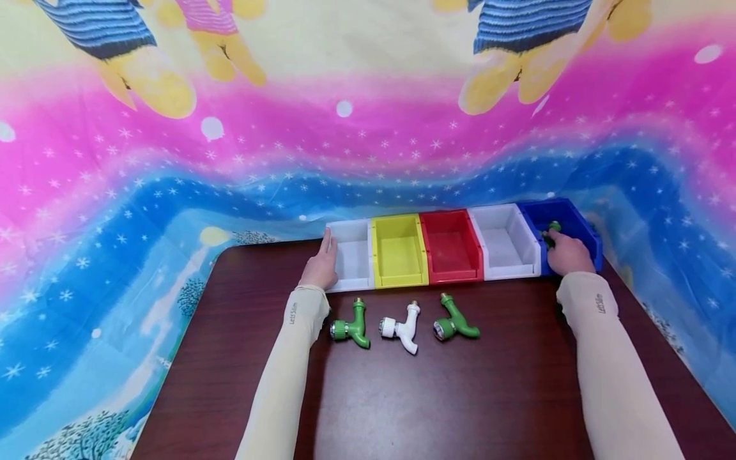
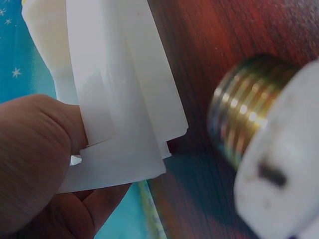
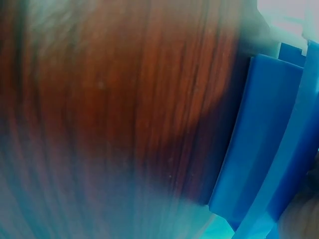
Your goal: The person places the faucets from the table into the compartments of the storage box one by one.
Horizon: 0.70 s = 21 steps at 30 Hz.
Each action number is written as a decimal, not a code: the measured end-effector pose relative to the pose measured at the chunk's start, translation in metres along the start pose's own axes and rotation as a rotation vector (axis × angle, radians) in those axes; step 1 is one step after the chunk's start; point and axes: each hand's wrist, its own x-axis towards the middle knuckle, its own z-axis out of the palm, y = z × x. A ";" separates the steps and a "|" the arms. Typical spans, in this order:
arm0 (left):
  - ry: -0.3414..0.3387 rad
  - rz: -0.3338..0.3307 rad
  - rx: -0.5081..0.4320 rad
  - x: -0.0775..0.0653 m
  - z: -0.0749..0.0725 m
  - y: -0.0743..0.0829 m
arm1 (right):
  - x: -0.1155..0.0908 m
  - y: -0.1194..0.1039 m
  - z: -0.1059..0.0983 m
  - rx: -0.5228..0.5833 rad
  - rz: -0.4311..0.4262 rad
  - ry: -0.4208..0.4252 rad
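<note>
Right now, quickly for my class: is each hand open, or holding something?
Left hand: closed, gripping the leftmost white bin by its wall.
Right hand: closed, holding a green tap inside the blue bin.

On my feed, the right hand (image 1: 572,255) hides most of the green item (image 1: 554,226) from me, and the left wrist view blurs the white tap (image 2: 284,194) and crops it at right.

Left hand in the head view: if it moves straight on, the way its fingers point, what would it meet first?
Probably the patterned cloth behind the leftmost white bin, whose side the left hand grips; how far off it hangs is unclear.
</note>
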 end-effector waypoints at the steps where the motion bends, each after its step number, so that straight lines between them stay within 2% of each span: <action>1: -0.001 -0.002 0.002 0.001 0.000 0.000 | 0.001 0.001 0.000 0.002 -0.001 0.001; 8: -0.010 0.004 0.001 0.001 0.002 -0.003 | 0.002 0.002 0.001 -0.002 -0.007 -0.001; 13: -0.007 0.004 0.007 0.001 0.001 -0.003 | 0.002 -0.002 -0.001 0.007 -0.062 0.055; 18: 0.003 0.011 0.002 0.001 -0.001 0.000 | 0.001 -0.008 -0.003 0.129 -0.077 0.124; 21: 0.002 0.015 0.000 0.000 -0.001 -0.001 | -0.004 -0.016 -0.003 0.213 -0.106 0.195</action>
